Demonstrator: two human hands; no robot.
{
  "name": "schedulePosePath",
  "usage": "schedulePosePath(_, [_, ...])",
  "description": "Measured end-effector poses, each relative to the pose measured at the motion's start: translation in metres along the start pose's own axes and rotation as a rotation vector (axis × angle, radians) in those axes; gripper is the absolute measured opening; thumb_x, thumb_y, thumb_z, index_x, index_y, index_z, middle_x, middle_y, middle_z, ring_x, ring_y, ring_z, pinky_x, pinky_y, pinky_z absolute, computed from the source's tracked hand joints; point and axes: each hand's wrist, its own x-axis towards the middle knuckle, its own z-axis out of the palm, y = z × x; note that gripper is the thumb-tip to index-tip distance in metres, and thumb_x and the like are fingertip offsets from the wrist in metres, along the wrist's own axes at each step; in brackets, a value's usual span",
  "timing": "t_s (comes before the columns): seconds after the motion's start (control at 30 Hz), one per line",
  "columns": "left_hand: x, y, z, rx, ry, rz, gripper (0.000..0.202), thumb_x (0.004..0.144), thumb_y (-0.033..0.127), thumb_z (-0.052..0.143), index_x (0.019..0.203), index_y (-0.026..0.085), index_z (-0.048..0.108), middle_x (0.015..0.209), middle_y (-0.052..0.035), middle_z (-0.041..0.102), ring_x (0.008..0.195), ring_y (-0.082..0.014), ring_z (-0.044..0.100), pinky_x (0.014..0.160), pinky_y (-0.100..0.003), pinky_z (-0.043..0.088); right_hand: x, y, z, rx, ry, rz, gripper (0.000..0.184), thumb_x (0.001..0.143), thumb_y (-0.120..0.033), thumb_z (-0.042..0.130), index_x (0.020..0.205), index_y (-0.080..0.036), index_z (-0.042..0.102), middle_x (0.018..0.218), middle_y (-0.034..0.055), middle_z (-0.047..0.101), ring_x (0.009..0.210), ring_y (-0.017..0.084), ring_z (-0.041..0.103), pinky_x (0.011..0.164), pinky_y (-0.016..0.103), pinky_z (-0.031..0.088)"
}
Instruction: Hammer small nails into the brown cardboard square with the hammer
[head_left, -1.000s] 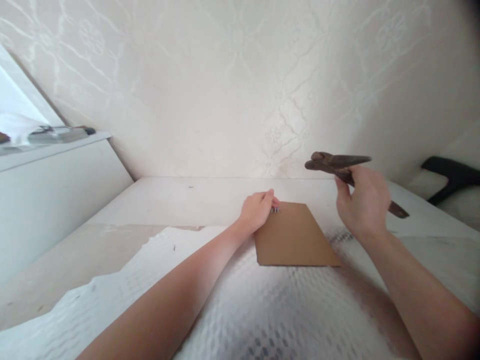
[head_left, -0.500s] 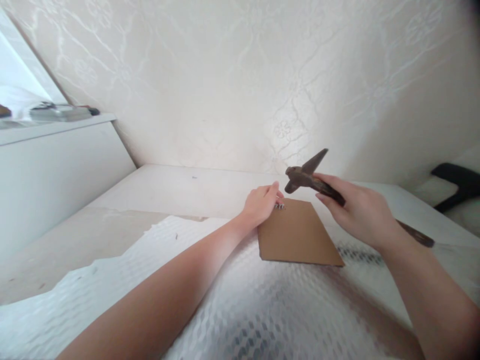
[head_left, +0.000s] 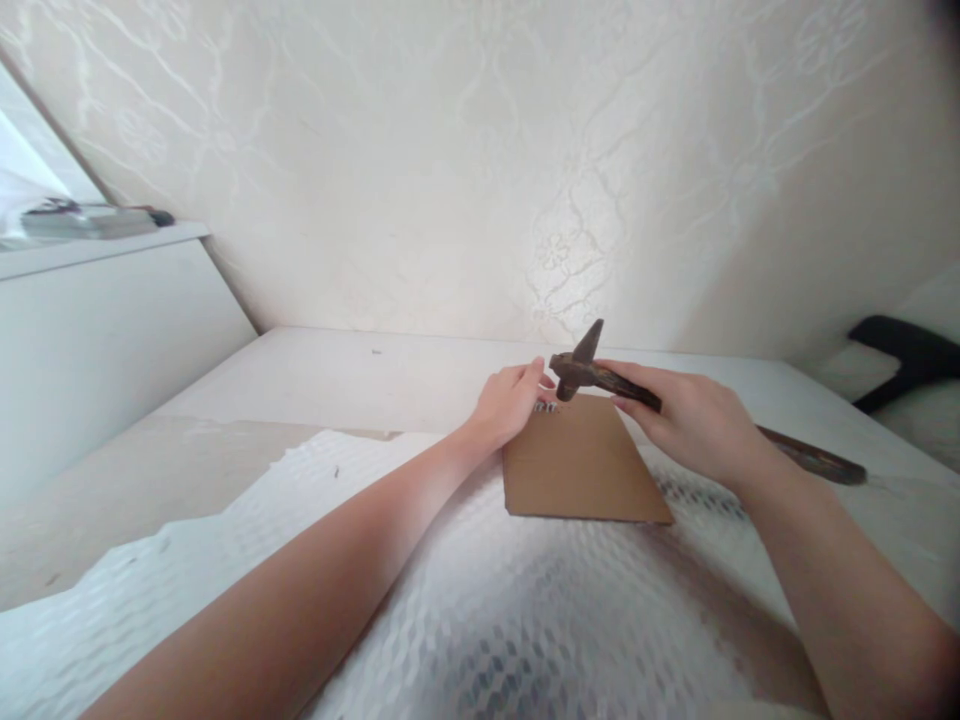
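A brown cardboard sheet (head_left: pixel 581 468) lies flat on white bubble wrap (head_left: pixel 480 610). My left hand (head_left: pixel 508 402) rests at the sheet's far left corner, fingers pinched on small metal nails (head_left: pixel 546 408) standing there. My right hand (head_left: pixel 694 420) grips a dark rusty hammer (head_left: pixel 581 367) high on its handle, close to the head. The hammer head hovers just above the nails, almost touching my left fingertips. The handle's end (head_left: pixel 814 460) sticks out behind my right wrist.
A pale tabletop (head_left: pixel 352 385) runs back to a patterned wall (head_left: pixel 480 170). A white ledge (head_left: pixel 97 235) with some objects stands at the left. A black object (head_left: pixel 904 360) lies at the far right. A bare beige patch (head_left: pixel 172 480) shows left of the wrap.
My right hand has swung the hammer down and leftward, from raised at the right to just over the nails. My left hand has stayed at the sheet's corner.
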Motion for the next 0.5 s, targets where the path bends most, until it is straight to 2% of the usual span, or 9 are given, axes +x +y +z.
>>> schedulePosePath(0.37, [-0.0003,0.0005,-0.0005,0.015,-0.029,0.008,0.054,0.093,0.046,0.025,0.086,0.014,0.068,0.079,-0.0067,0.073,0.09,-0.0213,0.065,0.087,-0.03,0.044,-0.0011,-0.0019,-0.0012,0.047,0.037,-0.038,0.044,0.086,-0.026,0.048,0.129,-0.035,0.053,0.109,0.0005,0.069,0.087,0.026,0.066,0.061,0.029,0.044])
schedulePosePath(0.5, [0.0008,0.0002,-0.0002,0.049,-0.02,0.005,0.054,0.093,0.044,0.024,0.084,0.015,0.068,0.082,-0.0063,0.073,0.089,-0.0208,0.065,0.086,-0.03,0.044,-0.0011,-0.0017,-0.0018,0.053,0.006,-0.052,0.043,0.086,-0.025,0.047,0.127,-0.035,0.055,0.108,0.0006,0.07,0.087,0.026,0.066,0.062,0.03,0.045])
